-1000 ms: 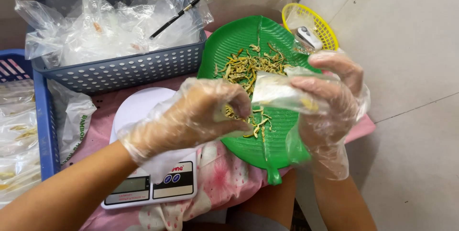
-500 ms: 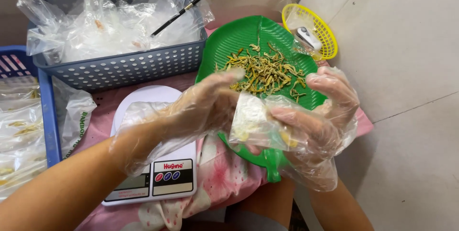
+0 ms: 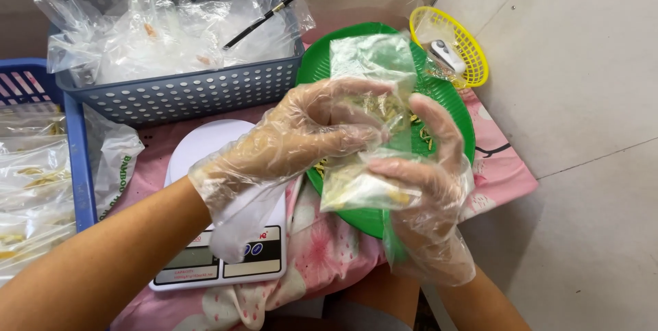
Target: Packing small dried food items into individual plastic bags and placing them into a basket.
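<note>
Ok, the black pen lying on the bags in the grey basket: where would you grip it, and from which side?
Probably at the middle of its barrel, coming from above. The pen lies slanted on the loose clear bags in the grey basket, its tip end jutting past the far right rim, so the top and both long sides are free. Both gloved hands are busy elsewhere.

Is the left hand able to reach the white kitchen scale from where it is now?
Probably yes. The left hand is at the clear plastic bag, directly above the white kitchen scale, and nothing lies between them. It would first need to leave the bag.
</note>
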